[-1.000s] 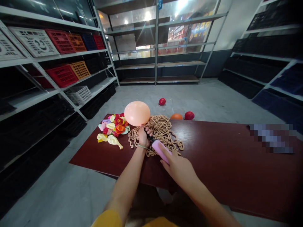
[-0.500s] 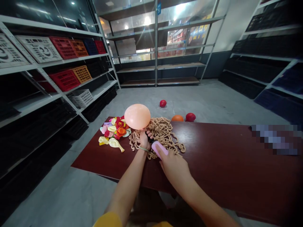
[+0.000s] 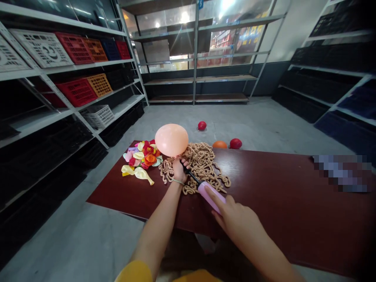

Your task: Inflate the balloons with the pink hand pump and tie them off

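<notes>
A peach balloon [image 3: 171,140], round and inflated, sits above my left hand [image 3: 179,170]. That hand is closed around the black end of a balloon pump, right at the balloon's neck; the neck itself is mostly hidden by my fingers. My right hand [image 3: 238,219] wraps the pink barrel of the balloon pump [image 3: 212,196], its index finger stretched along the top. Between barrel and black end a length of black rod shows. Under and beside the pump lies a heap of tan twisted cord-like pieces [image 3: 202,160]. Left of the heap are several uninflated balloons [image 3: 143,156] in mixed colours.
The dark red table [image 3: 273,196] extends to the right, where a blurred-out item [image 3: 342,172] lies. On the floor beyond are a red balloon [image 3: 201,125], an orange balloon [image 3: 220,145] and another red balloon [image 3: 235,143]. Shelves with crates [image 3: 79,92] line the left side.
My right hand has drawn the pink barrel back toward me and to the right, exposing more black rod. My left hand stays by the balloon, which looks slightly larger.
</notes>
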{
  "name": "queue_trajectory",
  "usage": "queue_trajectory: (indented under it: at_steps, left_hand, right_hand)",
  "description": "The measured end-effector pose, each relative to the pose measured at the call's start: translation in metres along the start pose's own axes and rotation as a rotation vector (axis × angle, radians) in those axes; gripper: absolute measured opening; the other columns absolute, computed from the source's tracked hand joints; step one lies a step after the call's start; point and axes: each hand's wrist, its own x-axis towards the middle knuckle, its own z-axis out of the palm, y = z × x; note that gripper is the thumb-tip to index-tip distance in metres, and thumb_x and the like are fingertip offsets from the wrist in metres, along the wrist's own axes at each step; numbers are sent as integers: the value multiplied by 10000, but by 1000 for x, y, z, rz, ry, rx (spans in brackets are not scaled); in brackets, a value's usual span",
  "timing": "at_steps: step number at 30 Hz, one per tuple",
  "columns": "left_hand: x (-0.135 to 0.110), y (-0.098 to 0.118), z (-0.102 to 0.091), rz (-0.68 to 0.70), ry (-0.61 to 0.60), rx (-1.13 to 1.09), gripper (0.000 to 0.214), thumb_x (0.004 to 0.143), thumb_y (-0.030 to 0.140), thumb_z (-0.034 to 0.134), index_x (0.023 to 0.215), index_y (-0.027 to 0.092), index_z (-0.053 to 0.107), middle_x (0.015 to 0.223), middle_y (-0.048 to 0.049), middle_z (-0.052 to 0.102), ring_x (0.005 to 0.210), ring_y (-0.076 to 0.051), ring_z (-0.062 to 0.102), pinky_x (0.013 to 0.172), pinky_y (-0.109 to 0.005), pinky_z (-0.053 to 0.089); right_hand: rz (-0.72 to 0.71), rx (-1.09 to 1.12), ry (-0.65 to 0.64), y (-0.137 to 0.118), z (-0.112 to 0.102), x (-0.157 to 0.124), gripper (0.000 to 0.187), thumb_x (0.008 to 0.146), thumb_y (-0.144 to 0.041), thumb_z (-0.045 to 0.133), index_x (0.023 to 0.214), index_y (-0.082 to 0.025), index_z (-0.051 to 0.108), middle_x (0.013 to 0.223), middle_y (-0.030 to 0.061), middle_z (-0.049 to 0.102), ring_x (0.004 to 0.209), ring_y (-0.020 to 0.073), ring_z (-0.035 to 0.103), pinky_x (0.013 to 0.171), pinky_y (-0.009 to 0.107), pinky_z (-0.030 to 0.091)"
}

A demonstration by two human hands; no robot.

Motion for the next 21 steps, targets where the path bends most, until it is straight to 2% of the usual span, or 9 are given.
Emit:
queue_trajectory:
  at_steps: [5, 8, 11, 16, 19, 21]
  left_hand:
    - [-4, -1, 6, -13, -40, 66, 248, 907, 321, 547, 757, 211, 383, 572, 79, 350, 393, -55, 352, 364, -174, 274]
    - [-4, 3, 8, -11, -57, 61, 268, 902, 345, 565, 754, 211, 386, 566, 79, 344, 394, -58, 357, 364, -180, 281]
    - [-5, 10, 10, 64, -91, 56, 265, 911, 361, 555, 754, 207, 407, 563, 75, 344, 393, -61, 357, 354, -187, 279]
    - [-9, 21, 15, 122, -116, 34, 287, 916, 406, 560, 757, 209, 427, 555, 70, 348, 387, -64, 358, 349, -192, 285]
    - [-10, 23, 17, 109, -86, 40, 303, 931, 419, 534, 747, 205, 424, 554, 67, 354, 384, -64, 362, 344, -193, 276]
    - [-9, 24, 17, 102, -70, 34, 300, 942, 399, 515, 738, 204, 414, 555, 67, 353, 382, -61, 359, 343, -191, 268]
  right_hand:
    - [6, 60, 43, -21, -4, 43, 641, 946, -360, 520, 1530, -374, 256, 1018, 115, 661, 780, 244, 704, 623, 297, 492]
    - [-18, 93, 95, -25, -2, 56, 657, 952, -371, 511, 1539, -381, 216, 1019, 105, 666, 822, 251, 696, 650, 308, 496]
    - [-62, 142, 124, -15, 6, 45, 654, 952, -347, 508, 1541, -364, 225, 1023, 93, 661, 821, 238, 693, 643, 288, 481]
    - [-67, 66, 101, 10, 21, -1, 643, 954, -336, 499, 1538, -387, 234, 888, 48, 631, 679, 226, 689, 533, 264, 431]
    - [-46, -5, 83, 14, 14, -13, 636, 948, -333, 508, 1527, -409, 256, 829, 37, 616, 629, 225, 681, 494, 257, 411]
    - [-38, -22, 54, 7, 3, -8, 632, 949, -329, 508, 1525, -410, 260, 850, 50, 625, 657, 233, 691, 508, 260, 424]
